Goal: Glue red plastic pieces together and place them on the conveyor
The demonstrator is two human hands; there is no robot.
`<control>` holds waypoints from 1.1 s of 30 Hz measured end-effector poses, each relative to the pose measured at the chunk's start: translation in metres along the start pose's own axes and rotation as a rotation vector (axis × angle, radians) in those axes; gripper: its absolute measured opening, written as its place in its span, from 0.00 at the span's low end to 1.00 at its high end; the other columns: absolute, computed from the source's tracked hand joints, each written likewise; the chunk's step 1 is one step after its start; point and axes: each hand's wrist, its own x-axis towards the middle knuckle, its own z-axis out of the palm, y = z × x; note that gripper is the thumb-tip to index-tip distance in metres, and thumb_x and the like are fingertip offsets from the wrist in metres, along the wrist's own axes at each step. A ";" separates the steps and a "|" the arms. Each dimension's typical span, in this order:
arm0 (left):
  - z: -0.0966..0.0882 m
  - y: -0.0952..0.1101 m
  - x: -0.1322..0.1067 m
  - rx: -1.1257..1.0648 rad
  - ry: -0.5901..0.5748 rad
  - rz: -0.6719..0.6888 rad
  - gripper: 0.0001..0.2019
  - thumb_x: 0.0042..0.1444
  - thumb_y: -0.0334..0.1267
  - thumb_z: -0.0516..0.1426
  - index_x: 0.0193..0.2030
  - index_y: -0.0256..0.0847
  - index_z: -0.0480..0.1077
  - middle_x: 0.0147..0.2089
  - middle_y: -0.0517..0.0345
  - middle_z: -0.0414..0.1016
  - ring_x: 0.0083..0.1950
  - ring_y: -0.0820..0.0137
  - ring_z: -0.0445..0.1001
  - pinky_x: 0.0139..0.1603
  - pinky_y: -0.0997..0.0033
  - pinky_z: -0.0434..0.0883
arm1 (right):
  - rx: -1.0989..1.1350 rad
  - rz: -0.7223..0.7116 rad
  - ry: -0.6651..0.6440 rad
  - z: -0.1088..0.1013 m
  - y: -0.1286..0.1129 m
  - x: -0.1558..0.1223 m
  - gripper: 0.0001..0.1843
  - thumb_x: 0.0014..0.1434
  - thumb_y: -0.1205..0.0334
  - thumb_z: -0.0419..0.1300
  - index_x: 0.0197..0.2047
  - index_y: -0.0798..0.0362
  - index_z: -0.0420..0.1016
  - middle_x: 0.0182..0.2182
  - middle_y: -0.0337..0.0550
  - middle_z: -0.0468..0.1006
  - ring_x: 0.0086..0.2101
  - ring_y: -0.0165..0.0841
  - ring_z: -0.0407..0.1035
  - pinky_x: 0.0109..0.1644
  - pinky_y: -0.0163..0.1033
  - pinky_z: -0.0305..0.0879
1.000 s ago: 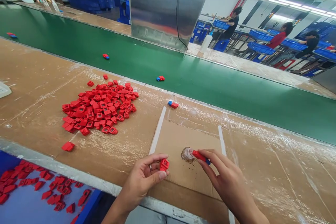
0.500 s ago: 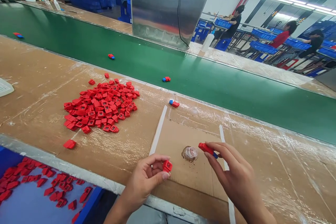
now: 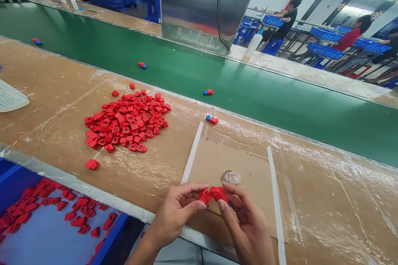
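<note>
My left hand (image 3: 177, 211) pinches a small red square cap (image 3: 205, 196) between thumb and fingers. My right hand (image 3: 245, 223) pinches a red and blue part (image 3: 219, 193), and the two pieces touch in front of me at the table's near edge. Just beyond them a small round dish (image 3: 230, 177) with a brownish ring sits on a cardboard sheet (image 3: 248, 161). A heap of red caps (image 3: 126, 122) lies on the table to the left.
A green conveyor belt (image 3: 280, 103) runs behind the table and carries a few red and blue assembled parts (image 3: 208, 92); another (image 3: 212, 119) lies at the table's far edge. A blue bin (image 3: 46, 236) of red caps is at lower left. Other people sit at benches far right.
My right hand drew the red and blue part back from the round dish toward me and brought it against the red cap in my left hand. The parts on the belt drifted right.
</note>
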 end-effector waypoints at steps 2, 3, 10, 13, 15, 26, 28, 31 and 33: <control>0.000 0.000 0.000 -0.012 -0.004 -0.001 0.17 0.54 0.39 0.65 0.51 0.42 0.78 0.45 0.51 0.83 0.47 0.62 0.78 0.51 0.66 0.73 | 0.046 0.004 0.008 0.004 0.001 0.000 0.14 0.67 0.60 0.58 0.55 0.48 0.68 0.48 0.48 0.77 0.46 0.37 0.76 0.50 0.40 0.75; 0.000 0.000 0.000 -0.020 -0.004 0.000 0.16 0.54 0.39 0.65 0.51 0.41 0.78 0.45 0.51 0.83 0.46 0.63 0.79 0.51 0.66 0.73 | 0.053 -0.006 0.017 0.005 0.001 0.000 0.13 0.67 0.60 0.59 0.54 0.48 0.69 0.47 0.47 0.78 0.45 0.37 0.76 0.49 0.39 0.76; 0.001 0.003 -0.003 -0.042 -0.007 0.020 0.15 0.55 0.36 0.65 0.50 0.42 0.78 0.45 0.53 0.83 0.46 0.67 0.79 0.49 0.71 0.73 | 0.026 -0.032 0.060 0.008 -0.003 0.000 0.09 0.65 0.62 0.61 0.49 0.48 0.72 0.42 0.45 0.78 0.41 0.36 0.76 0.44 0.37 0.76; 0.001 0.002 -0.002 -0.045 -0.009 0.027 0.14 0.55 0.36 0.65 0.50 0.43 0.78 0.44 0.55 0.83 0.45 0.68 0.78 0.49 0.73 0.73 | 0.000 -0.073 0.047 0.008 -0.002 0.000 0.09 0.65 0.63 0.60 0.50 0.48 0.72 0.42 0.44 0.77 0.40 0.35 0.75 0.43 0.37 0.75; 0.001 0.001 -0.002 -0.043 -0.005 0.023 0.14 0.55 0.36 0.65 0.50 0.44 0.78 0.43 0.55 0.82 0.44 0.68 0.78 0.48 0.73 0.73 | -0.024 -0.111 0.037 0.008 -0.002 0.000 0.09 0.65 0.64 0.60 0.49 0.48 0.72 0.40 0.43 0.76 0.39 0.34 0.75 0.41 0.36 0.74; 0.001 -0.002 -0.003 0.173 -0.009 0.096 0.10 0.58 0.35 0.61 0.46 0.41 0.80 0.35 0.57 0.71 0.37 0.70 0.70 0.38 0.73 0.68 | -0.109 -0.208 -0.072 0.008 0.000 0.001 0.06 0.68 0.68 0.55 0.41 0.50 0.72 0.34 0.39 0.72 0.33 0.30 0.69 0.37 0.31 0.67; 0.001 -0.001 -0.003 0.211 -0.007 0.105 0.10 0.59 0.35 0.60 0.47 0.41 0.80 0.35 0.57 0.71 0.37 0.70 0.69 0.38 0.73 0.68 | -0.111 -0.200 -0.084 0.009 0.003 -0.001 0.06 0.68 0.69 0.55 0.42 0.50 0.72 0.34 0.40 0.71 0.33 0.29 0.69 0.37 0.31 0.67; 0.001 0.001 -0.004 0.246 -0.003 0.118 0.11 0.60 0.35 0.60 0.47 0.41 0.80 0.35 0.56 0.71 0.38 0.70 0.70 0.38 0.72 0.68 | -0.119 -0.190 -0.103 0.008 0.006 -0.005 0.07 0.68 0.70 0.55 0.45 0.50 0.72 0.35 0.40 0.71 0.33 0.30 0.69 0.37 0.31 0.66; 0.000 0.000 -0.004 0.266 -0.021 0.116 0.11 0.60 0.36 0.59 0.47 0.41 0.80 0.36 0.56 0.72 0.38 0.69 0.71 0.39 0.72 0.69 | -0.116 -0.182 -0.110 0.008 0.007 -0.007 0.08 0.68 0.70 0.55 0.45 0.50 0.72 0.35 0.40 0.70 0.33 0.30 0.68 0.37 0.31 0.66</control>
